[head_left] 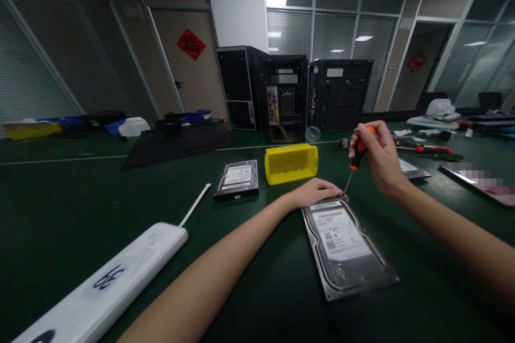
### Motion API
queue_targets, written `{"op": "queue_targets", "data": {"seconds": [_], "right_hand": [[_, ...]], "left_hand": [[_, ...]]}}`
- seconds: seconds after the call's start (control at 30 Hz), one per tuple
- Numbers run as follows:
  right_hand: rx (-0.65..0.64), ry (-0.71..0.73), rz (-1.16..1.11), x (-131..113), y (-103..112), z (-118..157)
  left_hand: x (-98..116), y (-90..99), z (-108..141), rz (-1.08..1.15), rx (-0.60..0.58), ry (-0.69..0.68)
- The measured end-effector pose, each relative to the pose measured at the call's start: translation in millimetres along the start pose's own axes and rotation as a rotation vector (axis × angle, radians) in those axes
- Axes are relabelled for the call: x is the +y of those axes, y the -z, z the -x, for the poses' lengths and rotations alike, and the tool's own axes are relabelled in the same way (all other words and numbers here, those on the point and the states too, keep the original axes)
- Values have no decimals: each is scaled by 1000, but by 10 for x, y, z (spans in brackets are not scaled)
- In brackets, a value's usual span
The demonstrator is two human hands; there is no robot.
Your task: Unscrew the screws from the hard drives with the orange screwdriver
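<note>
A hard drive (341, 236) lies label side up on the green table, its near end angled to the right. My left hand (316, 193) grips the far end of this drive, fingers bent over that edge. In my right hand (376, 153), closed around the handle, is an orange and black screwdriver (358, 155). Its shaft points down, with the tip at the drive's far right corner beside my left fingertips. What lies right under the tip is too small to make out.
Beyond my left hand stands a yellow bin (292, 163) with small screws inside. A second hard drive (236, 179) lies to its left. A white power strip (116, 278) fills the left front. Computer cases (285, 96) stand behind; pliers (432, 149) and a phone (478, 182) lie right.
</note>
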State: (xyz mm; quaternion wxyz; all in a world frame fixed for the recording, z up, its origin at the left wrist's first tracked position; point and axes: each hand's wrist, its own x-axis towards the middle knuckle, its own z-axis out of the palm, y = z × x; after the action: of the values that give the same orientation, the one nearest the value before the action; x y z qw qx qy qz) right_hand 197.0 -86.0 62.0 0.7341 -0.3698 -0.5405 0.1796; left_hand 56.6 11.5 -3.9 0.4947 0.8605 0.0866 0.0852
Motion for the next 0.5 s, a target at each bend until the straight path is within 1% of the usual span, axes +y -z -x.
{"op": "queue_targets", "data": {"seconds": [0.07, 0.3, 0.5], "right_hand": [[7, 8, 38, -22, -19, 5], [-31, 7, 118, -128, -94, 37], [-26, 14, 124, -140, -71, 46]], "left_hand": [[5, -1, 4, -3, 3, 9], [23, 1, 20, -27, 9, -6], [4, -2, 15, -38, 24, -19]]}}
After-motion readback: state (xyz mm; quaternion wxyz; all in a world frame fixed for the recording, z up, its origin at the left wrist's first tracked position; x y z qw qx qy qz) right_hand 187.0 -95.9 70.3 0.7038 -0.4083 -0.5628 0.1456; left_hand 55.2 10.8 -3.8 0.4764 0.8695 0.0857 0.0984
